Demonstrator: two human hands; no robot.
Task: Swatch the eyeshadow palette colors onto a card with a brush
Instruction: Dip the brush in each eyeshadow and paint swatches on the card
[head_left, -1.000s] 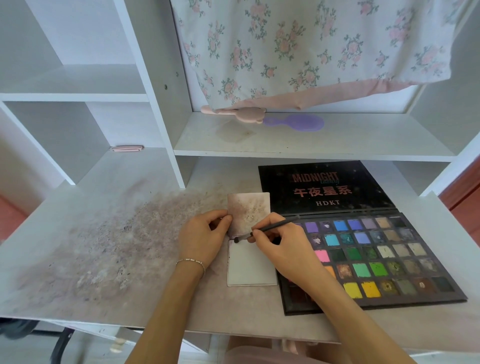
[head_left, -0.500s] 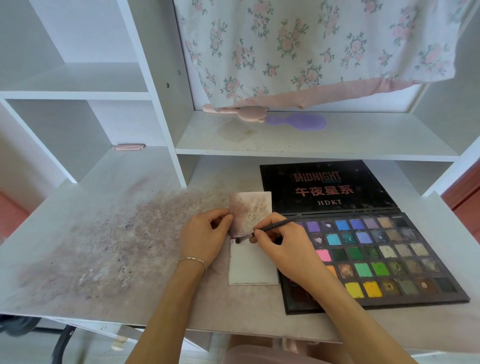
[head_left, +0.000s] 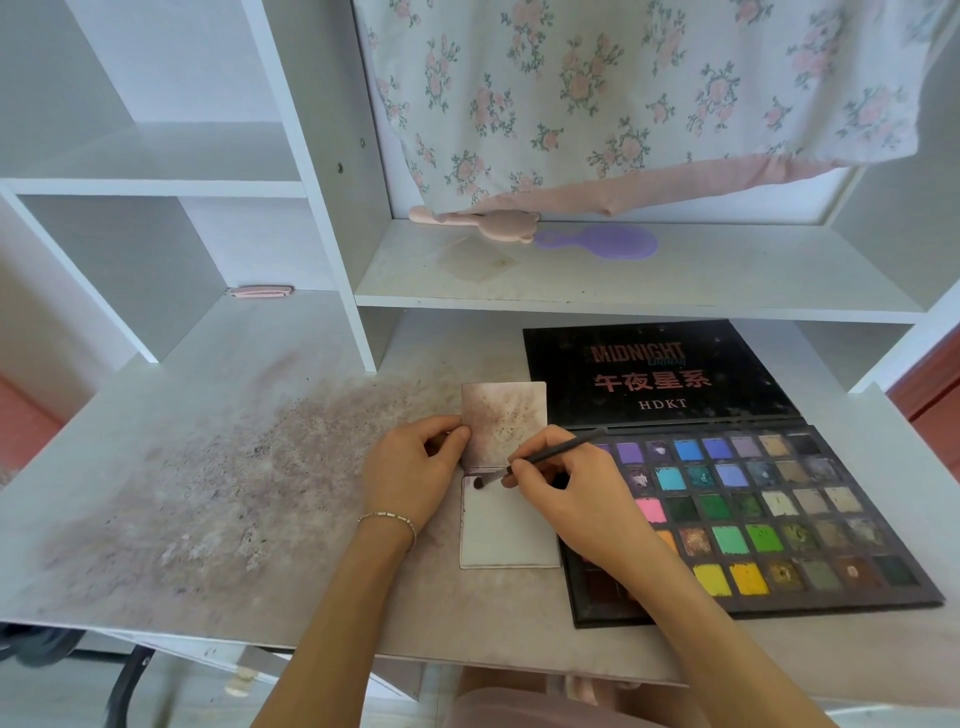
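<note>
A white card lies on the desk just left of the open eyeshadow palette, whose black lid lies flat behind the rows of colour pans. A second, smudged pinkish card lies directly behind the white one. My right hand grips a thin dark brush like a pen; its dark tip touches the white card's top left corner. My left hand rests on the desk, its thumb and fingers pinching the left edge of the smudged card.
The desk is stained with pinkish powder to the left. A white shelf above holds a pink bear-shaped tool and a purple brush. A floral cloth hangs behind. A pink clip lies in the left cubby.
Both hands and the brush stay nearly where they were. The brush tip now rests on the white card's top left corner.
</note>
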